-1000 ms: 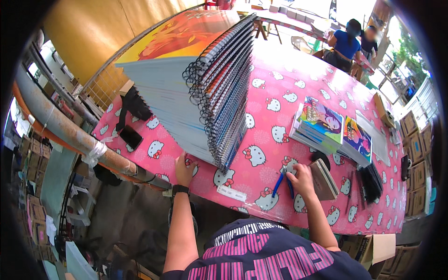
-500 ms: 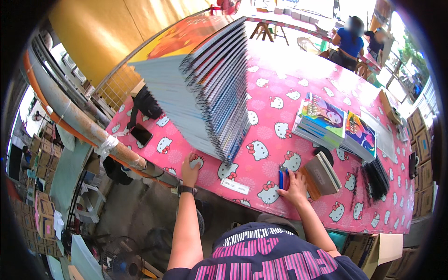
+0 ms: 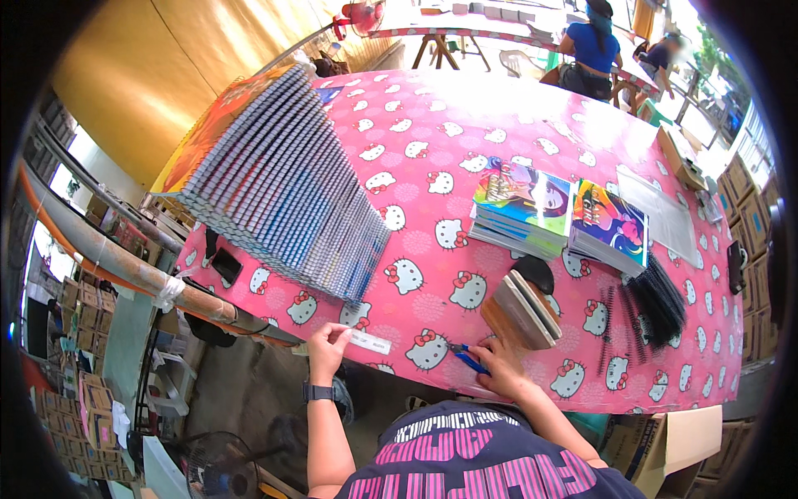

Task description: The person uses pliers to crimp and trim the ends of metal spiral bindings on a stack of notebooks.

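Hands are well apart from what I see on my feed. Left hand point(image 3: 327, 345), with a dark wristwatch point(image 3: 317, 392), has its fingertips at the left end of a white printed strip point(image 3: 367, 341) near the table's front edge; can't tell if it's pinched. Right hand point(image 3: 501, 368) is on blue-handled pliers point(image 3: 470, 360) lying by that same edge, fingers bent; can't tell how tight. Just beyond the right hand: a brown-and-grey block point(image 3: 522, 313), black round object point(image 3: 534, 271) behind it. Further right, black spiral coils point(image 3: 657, 301). Behind these, two stacks of colourful-covered books point(image 3: 525, 208), then a clear plastic sheet point(image 3: 658, 212). Left side: tall stack of spiral-bound notebooks point(image 3: 283, 191), coils facing me, black phone point(image 3: 225, 264) beside it. All on a pink cat-print tablecloth point(image 3: 428, 312). Far back, a co-worker in a blue top point(image 3: 592, 46).
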A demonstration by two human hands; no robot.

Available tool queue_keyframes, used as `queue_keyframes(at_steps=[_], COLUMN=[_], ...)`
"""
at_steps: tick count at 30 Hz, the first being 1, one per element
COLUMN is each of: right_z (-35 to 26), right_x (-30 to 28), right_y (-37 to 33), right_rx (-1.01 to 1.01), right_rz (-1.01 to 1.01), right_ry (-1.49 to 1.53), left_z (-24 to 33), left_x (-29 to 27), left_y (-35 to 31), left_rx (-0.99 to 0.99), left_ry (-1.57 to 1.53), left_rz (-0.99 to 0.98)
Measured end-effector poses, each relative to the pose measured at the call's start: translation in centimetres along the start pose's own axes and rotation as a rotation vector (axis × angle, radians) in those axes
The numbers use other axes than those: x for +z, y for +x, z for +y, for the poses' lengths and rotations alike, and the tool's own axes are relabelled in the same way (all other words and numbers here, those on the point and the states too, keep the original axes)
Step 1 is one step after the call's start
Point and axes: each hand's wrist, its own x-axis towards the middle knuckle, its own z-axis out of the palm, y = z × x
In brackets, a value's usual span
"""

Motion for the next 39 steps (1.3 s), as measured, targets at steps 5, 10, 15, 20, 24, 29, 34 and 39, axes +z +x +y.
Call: queue_keyframes(at_steps=[5, 10, 15, 20, 24, 29, 34, 39], right_z=[0.3, 0.1, 1.8, 2.7, 3.1, 1.7, 0.5, 0.5], right_x=[-0.1, -0.2, -0.5, -0.3, 0.5, 1.9, 2.5, 2.4], right_y=[-0.8, -0.4, -0.4, 0.3, 2.0, 4.9, 7.7, 8.9], right_rx=[-0.019, -0.091, -0.171, -0.194, -0.191, -0.153, 0.106, 0.462], right_rz=[-0.044, -0.089, -0.113, -0.105, 0.018, 0.177, 0.155, 0.116], right_ry=[-0.116, -0.190, -0.139, -0.093, 0.106, 0.165, 0.027, 0.142], left_z=[6.3, 11.6, 15.6, 12.7, 8.9, 3.2, -4.2, -8.0], left_x=[7.0, 15.8, 15.3, 3.1, -9.2, -22.8, -27.5, -26.3], left_y=[-1.5, -0.8, -0.7, 0.5, 1.5, 7.5, 22.4, 35.2], left_rx=[0.087, 0.702, 0.581, 0.431, 0.853, 0.619, 0.274, 0.109], left_ry=[-0.283, -0.049, -0.247, -0.625, -1.277, -1.031, -0.308, 0.224], left_rz=[-0.317, -0.391, -0.596, -0.889, -0.381, 0.427, 0.605, 0.402])
